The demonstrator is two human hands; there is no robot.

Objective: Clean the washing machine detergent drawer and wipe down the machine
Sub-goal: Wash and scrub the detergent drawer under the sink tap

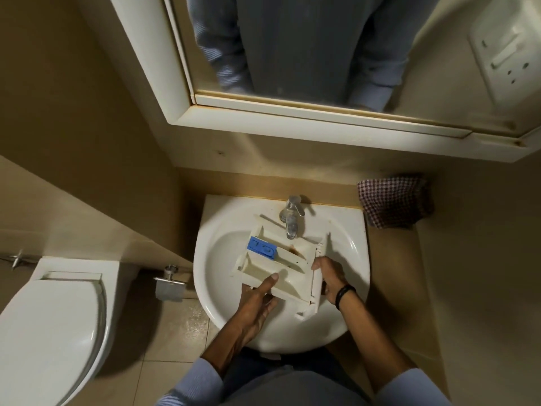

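Bathroom, beige walls; a white sink (228, 215) is mounted below a mirrored cabinet (263, 118). Detergent drawer (295, 284) is held over the basin, far end under the tap (291, 219). A blue insert (262, 249) is seated in its far-left compartment; brown staining is seen in the middle one. Left hand (254, 303) is clamped on the drawer's near edge, thumb on top, fingers beneath. Right hand (329, 278) is curled round the front panel; a black band (345, 294) is worn on that wrist. A checked cloth (395, 202) is laid on the ledge right of the sink. A closed toilet (52, 317) is noted at left.
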